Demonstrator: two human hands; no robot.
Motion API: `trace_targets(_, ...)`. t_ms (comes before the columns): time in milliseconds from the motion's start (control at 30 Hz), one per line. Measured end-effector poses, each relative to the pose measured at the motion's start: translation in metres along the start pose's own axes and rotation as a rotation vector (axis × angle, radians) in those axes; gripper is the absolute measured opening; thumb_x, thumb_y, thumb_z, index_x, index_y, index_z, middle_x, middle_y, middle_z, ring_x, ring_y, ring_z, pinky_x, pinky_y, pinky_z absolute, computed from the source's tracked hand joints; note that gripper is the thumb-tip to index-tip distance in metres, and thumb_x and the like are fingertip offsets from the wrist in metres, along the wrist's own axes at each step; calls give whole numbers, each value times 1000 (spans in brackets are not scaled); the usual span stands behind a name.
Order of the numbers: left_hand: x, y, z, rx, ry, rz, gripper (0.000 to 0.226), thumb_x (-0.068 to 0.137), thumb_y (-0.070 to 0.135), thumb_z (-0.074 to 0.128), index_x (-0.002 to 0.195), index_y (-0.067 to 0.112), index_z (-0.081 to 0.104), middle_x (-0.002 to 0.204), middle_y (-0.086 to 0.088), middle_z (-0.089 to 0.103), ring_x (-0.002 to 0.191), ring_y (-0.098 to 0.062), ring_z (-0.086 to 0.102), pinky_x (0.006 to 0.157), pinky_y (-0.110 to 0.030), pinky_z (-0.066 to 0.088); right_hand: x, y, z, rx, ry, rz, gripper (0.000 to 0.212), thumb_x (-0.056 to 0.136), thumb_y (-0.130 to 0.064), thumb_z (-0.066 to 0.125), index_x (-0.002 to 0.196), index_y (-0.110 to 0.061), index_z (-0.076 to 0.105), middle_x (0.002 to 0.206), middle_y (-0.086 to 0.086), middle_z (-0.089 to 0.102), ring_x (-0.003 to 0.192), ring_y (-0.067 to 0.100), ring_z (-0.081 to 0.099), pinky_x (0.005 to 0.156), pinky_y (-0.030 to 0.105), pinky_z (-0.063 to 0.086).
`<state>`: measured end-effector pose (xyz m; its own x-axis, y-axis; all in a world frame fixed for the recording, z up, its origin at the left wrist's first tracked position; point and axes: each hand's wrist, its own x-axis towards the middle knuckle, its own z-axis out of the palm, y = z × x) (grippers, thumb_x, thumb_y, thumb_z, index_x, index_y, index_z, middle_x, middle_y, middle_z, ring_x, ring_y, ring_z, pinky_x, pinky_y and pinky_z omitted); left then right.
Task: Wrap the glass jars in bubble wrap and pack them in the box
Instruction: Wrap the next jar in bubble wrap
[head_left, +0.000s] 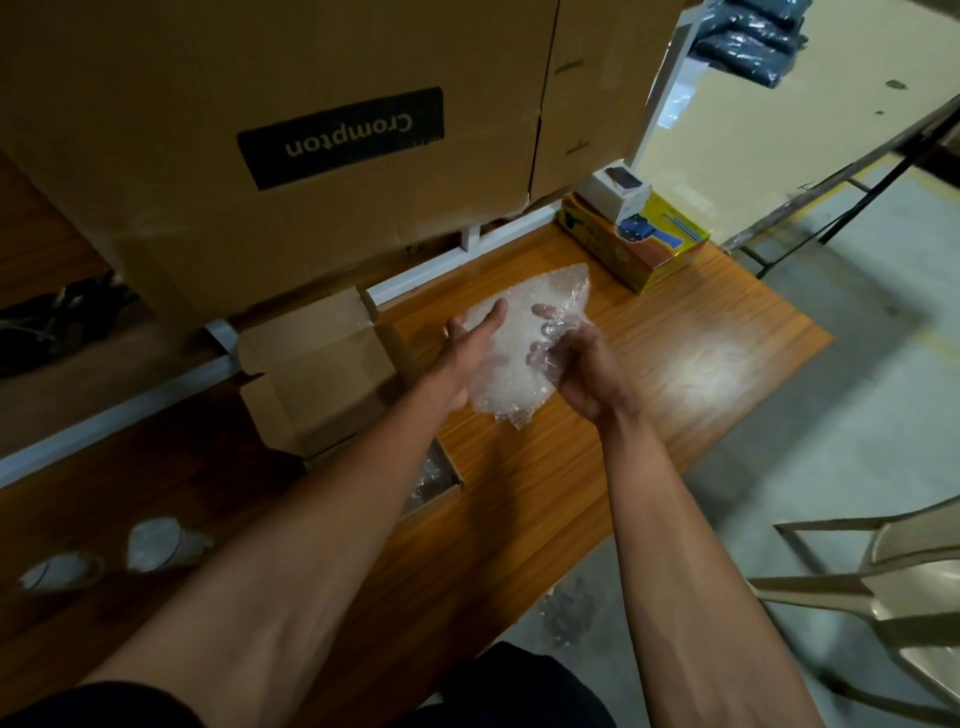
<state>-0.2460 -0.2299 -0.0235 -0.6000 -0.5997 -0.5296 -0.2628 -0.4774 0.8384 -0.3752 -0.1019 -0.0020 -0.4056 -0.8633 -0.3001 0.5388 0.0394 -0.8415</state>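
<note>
A sheet of bubble wrap (524, 332) is bundled between both hands above the wooden table (675, 374). My left hand (467, 358) lies flat against its left side with fingers straight. My right hand (576, 369) grips the right side, fingers curled into the plastic. Whether a jar is inside the bundle cannot be told. An open cardboard box (317, 374) stands left of the hands, flaps up, with bubble wrap showing inside at its near corner (431, 480). Two wrapped jars (166, 543) (60, 571) lie on the table at the left.
A large brown carton (291, 140) looms at the back on a white frame. A yellow product box (654, 244) with a small white box (618, 192) on it sits at the back right. A plastic chair (893, 587) stands at right; loose bubble wrap (561, 618) lies on the floor.
</note>
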Motion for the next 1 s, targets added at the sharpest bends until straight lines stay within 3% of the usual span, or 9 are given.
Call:
trace_targets(67, -1, 0, -5, -90, -75, -22, 116, 73, 74, 81, 163, 26, 26, 132, -6, 71, 116, -24, 72, 101, -51, 56, -1, -3, 4, 48, 14, -18, 37, 103, -1, 38, 132, -4, 61, 91, 7, 71, 79, 18, 68, 74, 31, 60)
trace_targets(200, -3, 5, -10, -160, 77, 76, 54, 84, 41, 84, 126, 12, 67, 111, -4, 77, 109, -27, 73, 98, -51, 59, 4, -2, -2, 1, 108, -54, 32, 101, -14, 55, 130, -5, 64, 129, 18, 60, 105, 28, 65, 92, 38, 59)
trace_targets(300, -9, 21, -17, -194, 111, 112, 42, 91, 38, 79, 123, 14, 68, 111, -3, 78, 106, -24, 75, 89, -43, 63, 1, -4, 1, -180, 141, -41, 40, 102, -41, 61, 132, -16, 68, 132, 7, 65, 117, 28, 68, 98, 40, 56)
trace_targets(433, -22, 50, -30, -76, 154, 172, 31, 95, 40, 73, 117, 18, 69, 109, 1, 77, 103, -18, 73, 81, -33, 59, -2, -11, 15, -313, 135, -56, 59, 93, -66, 60, 133, -23, 69, 131, 9, 67, 114, 24, 72, 93, 40, 57)
trace_targets(567, -42, 70, -49, 166, 272, 279, 25, 100, 48, 66, 114, 27, 63, 106, 6, 69, 99, -15, 65, 79, -34, 55, 1, -18, 35, -374, 99, -96, 46, 96, -45, 72, 129, -13, 70, 130, 11, 68, 109, 28, 73, 96, 45, 59)
trace_targets(667, -55, 73, -73, 108, 313, 319, 72, 92, 57, 70, 148, 18, 50, 128, 7, 63, 110, -18, 62, 76, -32, 52, 5, -20, 56, -381, 98, -127, 39, 95, -33, 76, 123, -6, 70, 121, 8, 74, 102, 30, 75, 92, 46, 61)
trace_targets(767, -67, 65, -102, 54, 237, 339, 99, 72, 57, 89, 153, 24, 43, 148, -8, 57, 128, -28, 61, 93, -39, 54, 5, -21, 81, -390, 83, -177, 28, 96, -28, 76, 111, -4, 73, 105, 8, 77, 88, 22, 73, 82, 39, 61)
trace_targets(867, -82, 57, -130, 64, 258, 342, 72, 78, 31, 91, 139, 32, 52, 139, -9, 64, 115, -26, 70, 93, -49, 62, 4, -20, 108, -407, 10, -192, 35, 96, -24, 76, 117, 4, 70, 110, 15, 77, 91, 23, 74, 83, 40, 61)
trace_targets(1000, -106, 56, -160, 17, 358, 383, 59, 89, 28, 82, 141, 30, 53, 140, -6, 63, 116, -20, 69, 92, -39, 62, 0, -19, 137, -443, -131, -126, 36, 90, -7, 80, 121, -3, 63, 110, 16, 75, 104, 30, 75, 92, 42, 62)
